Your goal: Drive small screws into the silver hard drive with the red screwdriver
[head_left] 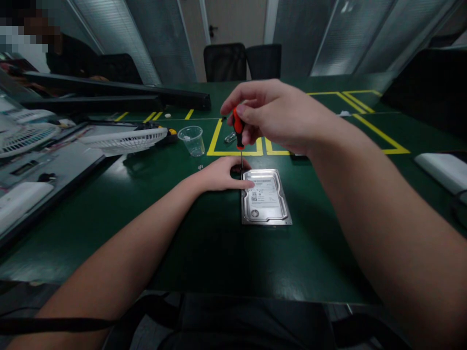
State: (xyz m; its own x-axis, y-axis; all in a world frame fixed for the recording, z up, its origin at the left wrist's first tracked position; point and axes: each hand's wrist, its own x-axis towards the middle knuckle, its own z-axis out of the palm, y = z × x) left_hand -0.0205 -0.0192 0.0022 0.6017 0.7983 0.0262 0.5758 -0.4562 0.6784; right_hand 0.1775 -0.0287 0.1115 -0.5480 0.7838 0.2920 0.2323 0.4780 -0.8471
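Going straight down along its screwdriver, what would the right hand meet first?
Probably the drive, at its far left corner, with the screwdriver tip leading; whether the tip already touches is unclear.

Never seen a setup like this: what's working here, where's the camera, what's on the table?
No machine here: these are a person's bare hands, seen from one head-worn camera looking forward and down. The right hand holds an orange-and-black screwdriver pointing down, its tip near the far left corner of a flat silver hard drive. The left hand rests its thumb on the drive's top. The drive lies on a dark green table; farther back stands a clear plastic cup, with a white slatted grille to its left.
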